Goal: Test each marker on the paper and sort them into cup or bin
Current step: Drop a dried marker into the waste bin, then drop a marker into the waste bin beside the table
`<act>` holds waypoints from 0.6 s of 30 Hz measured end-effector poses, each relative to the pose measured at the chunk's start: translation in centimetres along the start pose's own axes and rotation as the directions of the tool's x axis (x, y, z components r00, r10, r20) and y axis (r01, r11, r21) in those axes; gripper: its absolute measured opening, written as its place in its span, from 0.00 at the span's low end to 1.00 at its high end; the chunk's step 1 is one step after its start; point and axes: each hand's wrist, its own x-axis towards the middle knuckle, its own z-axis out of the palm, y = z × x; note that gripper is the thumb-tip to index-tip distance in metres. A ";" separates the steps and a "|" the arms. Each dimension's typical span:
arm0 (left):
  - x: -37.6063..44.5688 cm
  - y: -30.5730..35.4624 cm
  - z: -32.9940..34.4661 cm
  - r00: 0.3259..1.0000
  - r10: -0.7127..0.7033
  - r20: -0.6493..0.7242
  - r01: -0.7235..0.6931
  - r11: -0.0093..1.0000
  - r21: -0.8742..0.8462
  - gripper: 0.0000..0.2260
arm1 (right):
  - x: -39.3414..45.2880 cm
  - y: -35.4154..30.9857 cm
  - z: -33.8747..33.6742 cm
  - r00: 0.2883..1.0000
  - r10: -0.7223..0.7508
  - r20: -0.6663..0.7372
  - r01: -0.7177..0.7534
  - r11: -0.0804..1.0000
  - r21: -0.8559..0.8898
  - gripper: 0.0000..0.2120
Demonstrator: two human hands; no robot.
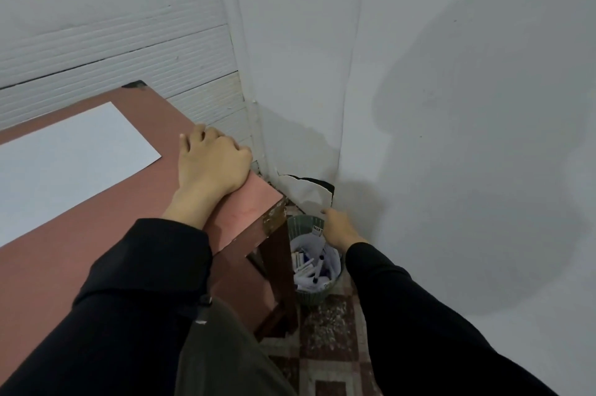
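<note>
A white sheet of paper point(64, 163) lies on the reddish-brown table point(80, 250). My left hand point(213, 163) rests on the table's right edge with its fingers curled in; nothing shows in it. On the floor beside the table leg stands a green ribbed bin point(316, 297) lined with white paper, with several markers point(314, 269) inside. My right hand point(342, 229) hangs over the bin's far rim, back towards me and fingers pointing down and away, with no marker visible in it. No cup is in view.
The bin sits in a room corner, with white walls behind it and to its right. A torn white-and-black piece point(306, 190) leans in the corner just behind it. The dark wooden table leg point(277, 266) stands right beside the bin, on a patterned tile floor point(329, 344).
</note>
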 end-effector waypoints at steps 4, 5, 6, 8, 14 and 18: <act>-0.1 0.1 0.1 0.999 -0.004 -0.051 0.000 0.997 -0.082 0.19 | 0.0 -2.7 -1.7 0.983 -0.029 -0.182 0.057 0.987 0.151 0.15; -0.3 0.0 -0.1 0.996 -0.006 -0.087 -0.006 0.989 -0.147 0.18 | -0.2 -4.0 -2.4 0.971 -0.037 -0.237 0.085 0.977 0.195 0.13; -0.5 0.1 -0.1 0.992 -0.015 -0.129 -0.016 0.972 -0.235 0.16 | -0.3 -5.2 -3.1 0.956 -0.042 -0.290 0.114 0.965 0.237 0.12; -1.0 0.0 -0.6 0.978 -0.069 -0.199 -0.026 0.898 -0.440 0.13 | -1.0 -8.2 -5.1 0.916 -0.077 -0.393 0.206 0.932 0.297 0.12; -2.7 -4.4 -3.4 0.900 -0.247 -0.360 -0.012 0.810 -0.586 0.09 | -3.9 -18.9 -11.2 0.778 -0.253 -0.576 0.481 0.829 0.285 0.11; -4.3 -9.9 -4.8 0.848 -0.322 -0.420 0.044 0.833 -0.551 0.09 | -6.3 -25.7 -11.3 0.743 -0.397 -0.538 0.595 0.760 0.260 0.10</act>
